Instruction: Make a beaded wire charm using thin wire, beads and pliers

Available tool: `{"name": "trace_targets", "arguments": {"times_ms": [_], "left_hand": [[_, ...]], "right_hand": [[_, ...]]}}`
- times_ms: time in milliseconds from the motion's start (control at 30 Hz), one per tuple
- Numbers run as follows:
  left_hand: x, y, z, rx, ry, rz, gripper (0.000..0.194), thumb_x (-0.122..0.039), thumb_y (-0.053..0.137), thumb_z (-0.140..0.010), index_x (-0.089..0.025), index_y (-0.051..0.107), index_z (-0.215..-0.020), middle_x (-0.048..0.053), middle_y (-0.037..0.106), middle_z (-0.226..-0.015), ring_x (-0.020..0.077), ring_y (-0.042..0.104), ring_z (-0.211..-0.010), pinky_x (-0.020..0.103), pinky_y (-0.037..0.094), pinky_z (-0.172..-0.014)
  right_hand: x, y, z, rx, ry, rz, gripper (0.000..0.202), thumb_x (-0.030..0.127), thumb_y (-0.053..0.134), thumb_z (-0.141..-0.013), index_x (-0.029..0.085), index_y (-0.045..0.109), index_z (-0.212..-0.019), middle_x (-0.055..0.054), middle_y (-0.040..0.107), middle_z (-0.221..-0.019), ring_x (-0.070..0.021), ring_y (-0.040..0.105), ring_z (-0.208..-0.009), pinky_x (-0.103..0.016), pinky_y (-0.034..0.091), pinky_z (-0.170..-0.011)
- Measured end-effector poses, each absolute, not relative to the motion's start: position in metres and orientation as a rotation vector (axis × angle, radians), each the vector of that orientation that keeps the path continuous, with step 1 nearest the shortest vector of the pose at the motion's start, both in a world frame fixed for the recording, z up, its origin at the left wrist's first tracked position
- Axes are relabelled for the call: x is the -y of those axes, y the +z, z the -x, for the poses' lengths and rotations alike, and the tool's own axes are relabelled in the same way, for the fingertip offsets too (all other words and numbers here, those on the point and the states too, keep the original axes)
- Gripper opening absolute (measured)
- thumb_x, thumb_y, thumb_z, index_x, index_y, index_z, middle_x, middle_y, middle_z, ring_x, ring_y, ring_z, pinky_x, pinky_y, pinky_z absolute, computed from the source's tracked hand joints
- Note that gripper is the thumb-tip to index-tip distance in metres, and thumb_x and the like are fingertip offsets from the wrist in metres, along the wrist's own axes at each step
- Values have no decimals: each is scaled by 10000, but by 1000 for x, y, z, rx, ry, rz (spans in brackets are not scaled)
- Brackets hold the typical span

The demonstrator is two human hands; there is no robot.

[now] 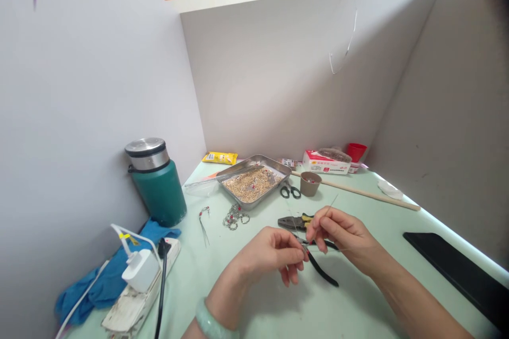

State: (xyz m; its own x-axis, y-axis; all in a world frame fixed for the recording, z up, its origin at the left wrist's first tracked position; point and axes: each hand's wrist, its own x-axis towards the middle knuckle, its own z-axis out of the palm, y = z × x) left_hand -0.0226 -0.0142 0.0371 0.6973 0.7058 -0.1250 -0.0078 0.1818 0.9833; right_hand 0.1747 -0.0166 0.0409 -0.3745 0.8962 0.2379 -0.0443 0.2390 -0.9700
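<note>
My left hand [274, 254], with a pale green bangle [214, 323] on its wrist, pinches a thin wire between thumb and forefinger. A tiny red spot shows at those fingertips, too small to name. Close by on the right, my right hand [344, 230] is closed in a pinch on a thin wire [334, 201] whose end sticks up above the fingers. Behind and below the hands lie black-handled pliers [324, 271], partly covered by fingers. Farther back are combination pliers [292, 222] with yellow-and-black handles, partly hidden by my right hand.
A metal tray [254, 205] holds gold beads. Around it are scissors [290, 190], a brown cup [310, 184], a coiled chain [234, 217] and wires with red beads [204, 220]. A green flask [159, 190] and a power strip [135, 296] stand left; a wooden stick [369, 194] lies right.
</note>
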Motion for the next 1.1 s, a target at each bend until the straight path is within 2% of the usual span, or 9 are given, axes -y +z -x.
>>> {"name": "trace_targets", "arguments": {"times_ms": [467,700,833,967,1033,1100], "left_hand": [[16,30,19,-821,669,-1566,153,-256,499,-717,-142,601,-727,-15,509,-528,104,525,-465,207,404,-453],[16,35,18,-756,651,-1435,127,-248,554,-680,-131,601,-696,-8,525,-547,103,531,-463,215,411,-468],[15,36,19,-760,689,-1388,137,-261,573,-675,-128,602,-697,-8,537,-543,99,527,-446,215,409,-461],[11,39,23,-786,805,-1333,137,-260,578,-677,-124,592,-688,0,549,-566,97,524,-431,223,420,-452],[10,40,24,-806,864,-1306,134,-252,581,-675,-118,587,-682,2,547,-568,99,522,-426,226,422,-443],[9,42,25,-819,908,-1276,133,-248,585,-673,-115,578,-669,4,543,-564,99,519,-420,228,422,-435]], "right_hand": [[11,33,-171,1485,1156,967,198,325,478,-849,171,568,-762,-16,639,-685,-73,492,-473,-222,412,-506],[14,33,-167,1475,1186,967,208,354,480,-839,168,568,-807,-24,635,-683,-89,514,-488,-234,425,-510],[12,39,-170,1440,1162,1041,309,431,438,-835,167,577,-915,-33,627,-700,-104,508,-498,-257,441,-516],[20,36,-176,1692,770,1441,338,453,376,-842,206,606,-845,-27,628,-707,-141,532,-564,-279,427,-548],[30,25,-175,1989,429,1609,260,420,436,-815,237,622,-810,-29,638,-779,-193,565,-706,-314,425,-619],[42,10,-172,2198,135,1622,234,402,529,-756,261,617,-919,-52,620,-953,-259,538,-909,-362,419,-705]]}}
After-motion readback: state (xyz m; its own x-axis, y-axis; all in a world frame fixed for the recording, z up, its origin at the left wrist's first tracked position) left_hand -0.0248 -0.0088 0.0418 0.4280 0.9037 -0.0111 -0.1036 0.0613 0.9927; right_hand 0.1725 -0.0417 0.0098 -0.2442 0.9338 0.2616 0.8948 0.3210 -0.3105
